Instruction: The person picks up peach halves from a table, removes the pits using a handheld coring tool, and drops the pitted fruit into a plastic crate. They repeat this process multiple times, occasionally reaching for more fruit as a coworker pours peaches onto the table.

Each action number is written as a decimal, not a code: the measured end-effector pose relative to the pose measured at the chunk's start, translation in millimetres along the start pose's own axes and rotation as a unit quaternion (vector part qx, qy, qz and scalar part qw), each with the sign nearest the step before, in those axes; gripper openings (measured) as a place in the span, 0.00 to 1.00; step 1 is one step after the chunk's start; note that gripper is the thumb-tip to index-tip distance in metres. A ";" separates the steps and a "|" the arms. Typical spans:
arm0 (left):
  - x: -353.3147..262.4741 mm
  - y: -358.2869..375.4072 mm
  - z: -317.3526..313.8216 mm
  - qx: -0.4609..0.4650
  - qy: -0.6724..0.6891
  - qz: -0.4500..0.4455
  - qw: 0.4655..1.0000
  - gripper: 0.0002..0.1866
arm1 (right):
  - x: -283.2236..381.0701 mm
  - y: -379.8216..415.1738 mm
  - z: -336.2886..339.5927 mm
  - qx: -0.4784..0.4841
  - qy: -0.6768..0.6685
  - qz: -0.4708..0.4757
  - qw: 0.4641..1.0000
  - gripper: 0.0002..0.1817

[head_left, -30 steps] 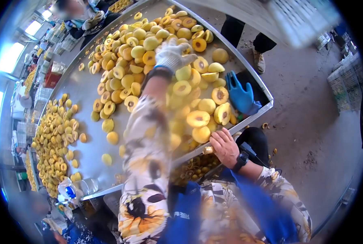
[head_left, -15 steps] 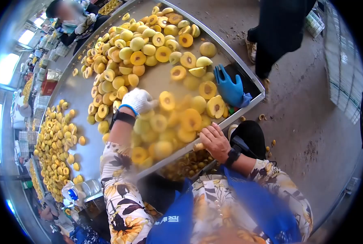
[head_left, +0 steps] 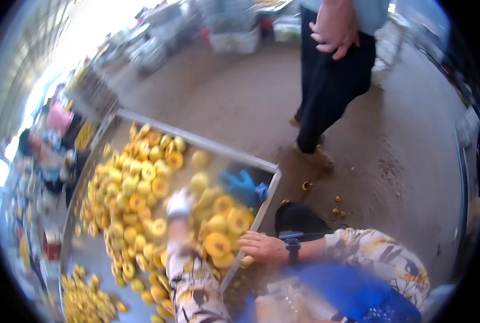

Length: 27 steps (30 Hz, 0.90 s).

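My left hand, in a white glove, is over the metal-rimmed table, between a big heap of yellow stone-fruit halves and a nearer pile of fruit halves. Blur hides its fingers and anything they might hold. My bare right hand, with a black watch on the wrist, lies over the table's near rim with its fingers together. A tan tip, perhaps the thumb, shows below them. Several halves show dark pit hollows. A blue glove lies in the table's corner beyond the nearer pile.
Another pile of smaller fruit lies at the table's lower left. A person in black trousers stands past the corner, one hand hanging down. Other people are at the far left. Fruit scraps lie on the brown floor.
My view has swung up and to the right, so the table appears lower and more of the standing person shows. My right hand stays at the rim; my left hand stays among the fruit.
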State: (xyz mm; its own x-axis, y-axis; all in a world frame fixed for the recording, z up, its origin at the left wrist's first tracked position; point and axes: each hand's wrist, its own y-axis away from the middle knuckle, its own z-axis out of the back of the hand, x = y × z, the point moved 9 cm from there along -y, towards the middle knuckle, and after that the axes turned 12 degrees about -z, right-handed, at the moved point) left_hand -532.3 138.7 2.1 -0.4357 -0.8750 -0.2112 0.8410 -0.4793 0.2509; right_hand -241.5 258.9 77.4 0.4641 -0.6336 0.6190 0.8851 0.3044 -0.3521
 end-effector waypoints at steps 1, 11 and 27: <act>1.4 14.2 8.7 -0.063 -0.029 -0.029 0.997 0.26 | 2.0 2.1 41.4 -0.049 -0.014 -0.019 0.999 0.20; 50.2 115.4 20.7 -0.091 -0.019 0.112 0.989 0.27 | 3.7 151.3 290.7 -0.397 0.182 -0.280 0.855 0.18; 44.7 271.2 34.8 -0.446 0.746 0.050 0.492 0.30 | 0.2 307.4 361.5 -0.494 0.209 -0.371 0.758 0.18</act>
State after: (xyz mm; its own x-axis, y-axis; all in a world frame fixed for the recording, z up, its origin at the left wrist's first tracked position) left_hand -334.9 -32.7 93.6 -0.2161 0.4524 -0.8653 0.9305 0.3639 -0.0421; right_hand 43.2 609.5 223.0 -0.3843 -0.6022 0.6997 0.3427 -0.7968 -0.4976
